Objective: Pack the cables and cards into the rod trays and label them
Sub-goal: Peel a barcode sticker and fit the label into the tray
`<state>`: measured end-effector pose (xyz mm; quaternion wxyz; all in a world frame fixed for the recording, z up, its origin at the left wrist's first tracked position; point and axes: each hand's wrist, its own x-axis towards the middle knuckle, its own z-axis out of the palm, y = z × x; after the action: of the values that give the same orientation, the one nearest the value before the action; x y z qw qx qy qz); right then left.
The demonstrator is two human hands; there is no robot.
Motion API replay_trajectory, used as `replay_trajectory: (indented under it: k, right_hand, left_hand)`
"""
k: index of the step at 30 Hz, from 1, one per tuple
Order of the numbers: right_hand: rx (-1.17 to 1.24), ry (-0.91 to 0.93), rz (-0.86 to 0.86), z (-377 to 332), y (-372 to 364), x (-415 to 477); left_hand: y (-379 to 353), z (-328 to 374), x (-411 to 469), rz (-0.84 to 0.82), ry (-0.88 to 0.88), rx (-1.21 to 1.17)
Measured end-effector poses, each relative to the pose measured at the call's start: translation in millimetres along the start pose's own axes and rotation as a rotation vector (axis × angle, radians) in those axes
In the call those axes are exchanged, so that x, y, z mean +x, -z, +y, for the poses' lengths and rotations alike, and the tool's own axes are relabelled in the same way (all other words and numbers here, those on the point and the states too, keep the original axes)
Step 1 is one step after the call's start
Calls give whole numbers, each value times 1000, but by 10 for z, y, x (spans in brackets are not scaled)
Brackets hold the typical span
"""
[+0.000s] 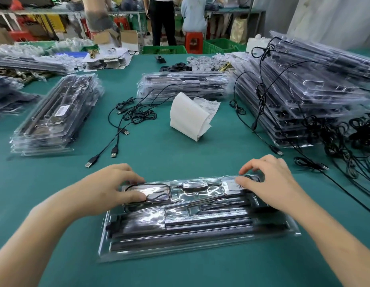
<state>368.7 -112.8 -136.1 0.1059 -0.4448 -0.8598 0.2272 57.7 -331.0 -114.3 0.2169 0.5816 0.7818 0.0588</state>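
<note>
legible text: none | tray label (pixel 233 185): blurred | label strip (pixel 211 106): print too small

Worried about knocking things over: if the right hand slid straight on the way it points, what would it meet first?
Probably the white label roll, across bare green mat; the right hand points forward-left, depth unclear.
</note>
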Motion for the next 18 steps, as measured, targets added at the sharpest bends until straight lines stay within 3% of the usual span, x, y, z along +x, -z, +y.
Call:
replay_trajectory:
  k: [8,18]
  right_hand:
    - [-140,70,-166,-50,94,126]
    - [-120,211,-216,-270,129,174]
  left_hand:
    - [66,-57,66,-78,52,-189]
    - [108,-330,-169,31,98,-243]
